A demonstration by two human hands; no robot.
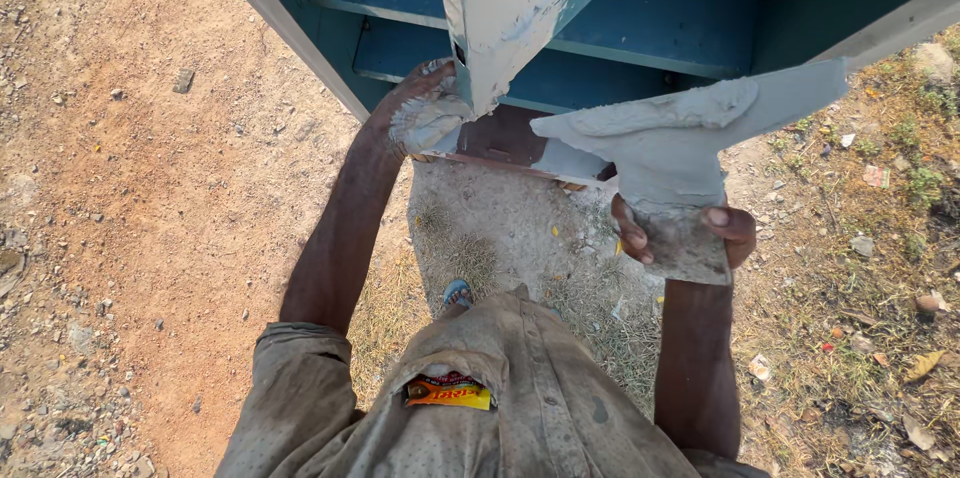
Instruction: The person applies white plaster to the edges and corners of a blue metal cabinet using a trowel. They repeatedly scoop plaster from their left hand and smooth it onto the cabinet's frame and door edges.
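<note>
Two hands are at work, and each carries its own risk. Your left hand (415,103) presses a wad of grey putty (432,120) against the lower edge of the pale, scuffed door panel (505,8). Its fingers are curled round the wad, their tips hidden behind the edge. That sheet-metal edge looks thin and chipped, so a slip along it could cut your fingertips, and soft filler squeezed too hard could drop onto the sandy ground (150,238) at left.

Past the panel, the blue steel cabinet (650,8) lies open, its shelves smooth and painted, with a rusty brown strip along its near rim.

Your right hand (690,238) grips the near end of a flat board (680,153) loaded with wet grey putty, thumb on one side and fingers on the other. The mound is thick, smeared and heavy at the far end. Let the board tilt and the putty may slide off toward the dry grass (860,338) at right.
</note>
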